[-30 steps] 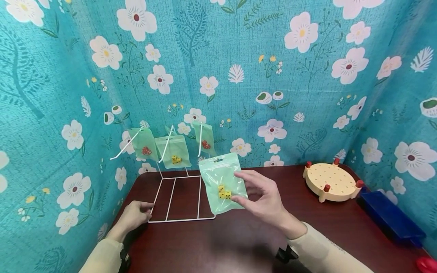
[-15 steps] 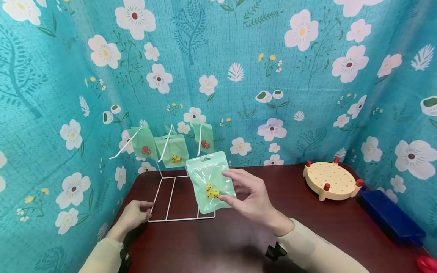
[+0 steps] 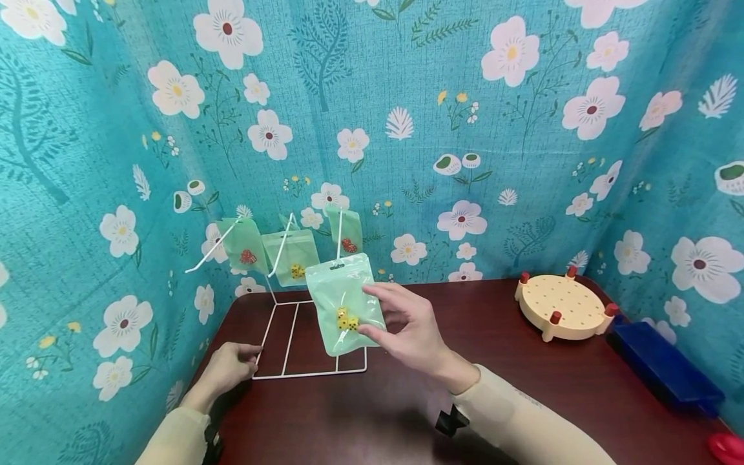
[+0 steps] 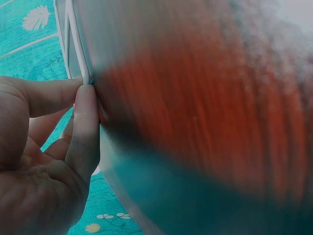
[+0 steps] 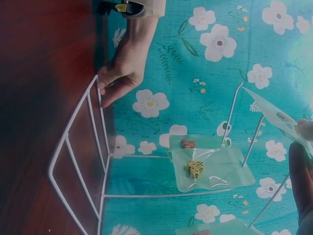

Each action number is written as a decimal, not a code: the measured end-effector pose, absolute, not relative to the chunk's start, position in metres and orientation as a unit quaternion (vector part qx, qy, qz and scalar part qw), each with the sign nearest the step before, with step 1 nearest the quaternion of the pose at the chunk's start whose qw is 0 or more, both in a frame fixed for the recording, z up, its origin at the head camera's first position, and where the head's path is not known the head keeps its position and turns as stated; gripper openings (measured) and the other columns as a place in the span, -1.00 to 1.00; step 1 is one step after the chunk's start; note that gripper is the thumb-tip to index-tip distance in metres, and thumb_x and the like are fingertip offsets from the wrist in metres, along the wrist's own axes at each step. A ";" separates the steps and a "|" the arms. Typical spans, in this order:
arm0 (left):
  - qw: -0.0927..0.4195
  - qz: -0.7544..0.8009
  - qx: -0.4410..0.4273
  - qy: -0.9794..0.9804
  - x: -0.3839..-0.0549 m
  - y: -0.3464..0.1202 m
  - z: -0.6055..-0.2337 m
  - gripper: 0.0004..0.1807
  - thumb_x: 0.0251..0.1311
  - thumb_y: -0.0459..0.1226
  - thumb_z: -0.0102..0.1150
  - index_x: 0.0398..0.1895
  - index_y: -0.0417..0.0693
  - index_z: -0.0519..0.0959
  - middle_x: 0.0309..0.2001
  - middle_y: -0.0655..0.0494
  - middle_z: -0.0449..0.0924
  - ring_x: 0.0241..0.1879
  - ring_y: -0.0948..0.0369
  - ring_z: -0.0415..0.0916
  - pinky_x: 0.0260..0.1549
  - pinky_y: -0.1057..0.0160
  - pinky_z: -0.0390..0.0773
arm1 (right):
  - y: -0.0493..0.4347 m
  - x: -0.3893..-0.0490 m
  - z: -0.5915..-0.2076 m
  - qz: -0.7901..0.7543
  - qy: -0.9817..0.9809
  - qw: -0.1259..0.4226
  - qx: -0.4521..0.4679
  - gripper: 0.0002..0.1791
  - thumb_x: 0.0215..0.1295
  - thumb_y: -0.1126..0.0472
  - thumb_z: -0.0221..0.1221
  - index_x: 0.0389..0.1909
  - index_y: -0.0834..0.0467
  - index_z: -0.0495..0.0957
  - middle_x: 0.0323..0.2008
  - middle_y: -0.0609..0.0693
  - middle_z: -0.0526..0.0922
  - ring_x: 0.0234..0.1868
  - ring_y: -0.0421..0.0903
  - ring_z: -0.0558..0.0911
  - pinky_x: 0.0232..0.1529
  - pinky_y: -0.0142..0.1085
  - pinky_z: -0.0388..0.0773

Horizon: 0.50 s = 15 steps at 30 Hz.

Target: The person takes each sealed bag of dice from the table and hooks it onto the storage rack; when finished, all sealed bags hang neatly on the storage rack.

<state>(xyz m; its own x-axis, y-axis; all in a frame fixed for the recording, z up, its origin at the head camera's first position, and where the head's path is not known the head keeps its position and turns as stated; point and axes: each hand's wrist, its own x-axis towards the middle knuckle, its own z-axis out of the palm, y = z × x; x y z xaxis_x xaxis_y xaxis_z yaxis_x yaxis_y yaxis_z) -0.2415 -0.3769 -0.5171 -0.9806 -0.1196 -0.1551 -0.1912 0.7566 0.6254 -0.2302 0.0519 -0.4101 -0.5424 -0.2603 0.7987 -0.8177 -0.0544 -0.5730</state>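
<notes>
My right hand [image 3: 407,326] pinches a pale green zip bag [image 3: 325,290] by its right side, thumb in front. Yellow dice [image 3: 347,321] show through it. Its top slot lies close to the right hook's tip in the head view; whether the hook passes through it I cannot tell. A white wire display rack [image 3: 308,374] stands on the table, and my left hand [image 3: 228,367] pinches its base wire at the near left corner. From the hooks hang green bags: a left one [image 3: 238,237] with red dice, a middle one [image 3: 305,250] with yellow dice, a right one [image 3: 350,226] with red dice.
A round cream pegboard stand [image 3: 560,303] with red-tipped legs sits at the back right. Beside it lies a blue tray [image 3: 668,368], and a red object [image 3: 726,447] is cut off at the lower right. A flowered teal curtain [image 3: 372,161] encloses the dark red table [image 3: 325,420].
My right hand has carried the green bag left, from right of the rack to in front of its right hook. My left hand stays at the rack's corner.
</notes>
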 end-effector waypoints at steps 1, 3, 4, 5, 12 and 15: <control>0.053 0.339 -0.083 0.936 -0.241 -0.377 -0.517 -0.51 0.34 -0.42 0.41 0.34 -0.23 0.74 -0.16 -0.02 0.77 -0.13 0.06 0.59 -0.20 0.17 0.59 | 0.051 -0.231 -0.411 0.594 -0.648 0.234 0.415 -0.27 0.08 0.53 0.62 0.35 0.37 0.67 0.16 0.33 0.77 -0.19 0.12 0.90 -0.21 -0.18 0.86; 0.055 0.338 -0.080 0.936 -0.241 -0.378 -0.517 -0.51 0.34 -0.42 0.41 0.35 -0.24 0.73 -0.17 -0.04 0.76 -0.13 0.05 0.59 -0.22 0.17 0.57 | 0.050 -0.232 -0.412 0.592 -0.652 0.235 0.411 -0.28 0.09 0.52 0.62 0.34 0.36 0.68 0.17 0.33 0.77 -0.20 0.11 0.90 -0.21 -0.19 0.86; 0.055 0.338 -0.082 0.936 -0.241 -0.378 -0.517 -0.51 0.34 -0.42 0.41 0.35 -0.23 0.74 -0.17 -0.03 0.76 -0.13 0.05 0.59 -0.22 0.17 0.57 | 0.049 -0.233 -0.412 0.592 -0.654 0.235 0.409 -0.28 0.10 0.52 0.62 0.34 0.36 0.68 0.17 0.33 0.77 -0.20 0.10 0.90 -0.21 -0.22 0.86; 0.056 0.339 -0.083 0.935 -0.242 -0.378 -0.517 -0.51 0.34 -0.41 0.41 0.35 -0.23 0.74 -0.18 -0.03 0.75 -0.13 0.05 0.59 -0.22 0.18 0.56 | 0.049 -0.234 -0.413 0.590 -0.656 0.236 0.407 -0.28 0.10 0.51 0.62 0.35 0.36 0.68 0.17 0.32 0.77 -0.21 0.10 0.90 -0.21 -0.23 0.86; 0.058 0.339 -0.083 0.935 -0.242 -0.378 -0.517 -0.51 0.35 -0.41 0.39 0.35 -0.25 0.73 -0.20 -0.01 0.73 -0.16 0.07 0.59 -0.23 0.16 0.55 | 0.048 -0.244 -0.416 0.576 -0.678 0.244 0.385 -0.28 0.14 0.49 0.62 0.37 0.32 0.68 0.21 0.29 0.77 -0.20 0.08 0.90 -0.19 -0.27 0.85; 0.057 0.340 -0.084 0.935 -0.241 -0.378 -0.517 -0.51 0.35 -0.41 0.39 0.35 -0.25 0.73 -0.20 -0.01 0.72 -0.16 0.07 0.58 -0.24 0.16 0.55 | 0.047 -0.248 -0.416 0.570 -0.689 0.244 0.375 -0.27 0.16 0.47 0.62 0.39 0.30 0.67 0.24 0.28 0.76 -0.21 0.07 0.91 -0.20 -0.26 0.85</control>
